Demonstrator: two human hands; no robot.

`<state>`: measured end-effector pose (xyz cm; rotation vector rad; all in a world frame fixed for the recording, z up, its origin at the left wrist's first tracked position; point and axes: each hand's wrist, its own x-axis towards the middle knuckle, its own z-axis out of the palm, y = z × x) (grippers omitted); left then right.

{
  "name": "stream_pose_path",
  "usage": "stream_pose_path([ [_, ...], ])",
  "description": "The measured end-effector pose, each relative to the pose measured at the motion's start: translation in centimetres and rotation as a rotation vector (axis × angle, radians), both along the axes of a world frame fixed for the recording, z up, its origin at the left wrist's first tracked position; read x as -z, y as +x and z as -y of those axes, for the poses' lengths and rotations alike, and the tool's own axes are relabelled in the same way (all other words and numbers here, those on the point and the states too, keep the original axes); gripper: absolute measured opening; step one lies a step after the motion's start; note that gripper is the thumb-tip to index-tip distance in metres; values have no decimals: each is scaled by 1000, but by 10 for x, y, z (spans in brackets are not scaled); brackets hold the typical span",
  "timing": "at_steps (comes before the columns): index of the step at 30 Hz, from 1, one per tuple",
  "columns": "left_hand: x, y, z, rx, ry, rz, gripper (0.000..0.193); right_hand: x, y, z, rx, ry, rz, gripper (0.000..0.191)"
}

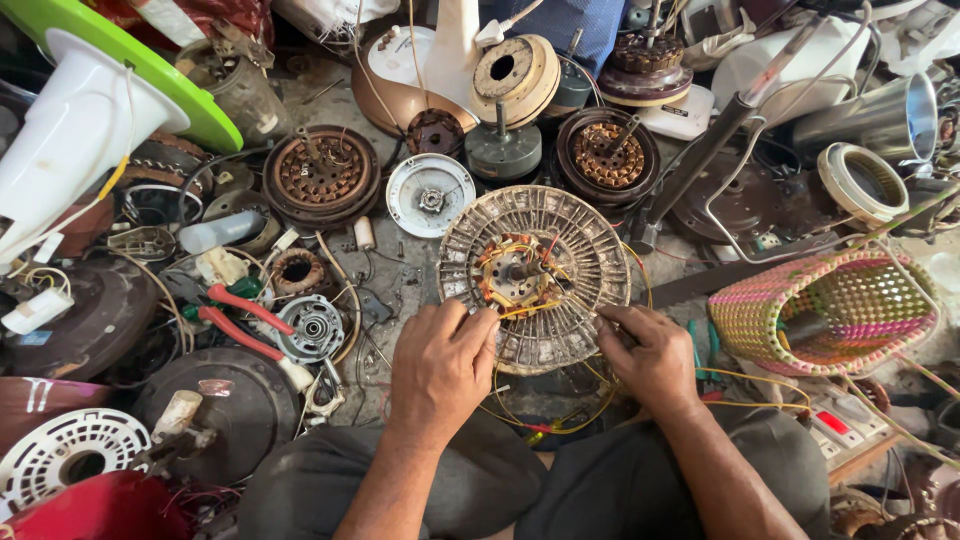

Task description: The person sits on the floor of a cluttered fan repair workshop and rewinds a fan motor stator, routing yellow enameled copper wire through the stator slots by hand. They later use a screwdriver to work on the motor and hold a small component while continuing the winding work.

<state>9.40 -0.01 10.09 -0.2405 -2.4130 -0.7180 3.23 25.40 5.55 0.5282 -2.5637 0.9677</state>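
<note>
A round, dusty fan motor housing (pixel 580 240) with radial ribs stands tilted on the floor in front of me, its copper-wound stator (pixel 512 268) showing in the middle. My left hand (pixel 440 365) grips its lower left rim, fingers by a yellow wire (pixel 520 311). My right hand (pixel 648 350) holds the lower right rim with curled fingers. Yellow and red wires (pixel 560 420) trail from the motor down between my knees.
Fan motors and rotors (pixel 322 178) crowd the floor all round. Red-handled pliers (pixel 240 320) lie at left, a white cover (pixel 430 193) behind. A pink and green woven basket (pixel 830 310) sits at right, a power strip (pixel 840 425) below it.
</note>
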Motion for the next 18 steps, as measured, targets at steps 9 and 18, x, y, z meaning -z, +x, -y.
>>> stream_pose_path([
  [9, 13, 28, 1, -67, 380, -69, 9, 16, 16, -24, 185, -606, 227, 14],
  [18, 62, 100, -83, 106, 2074, 552, 11, 34, 146, 49, -135, -992, 742, 21],
])
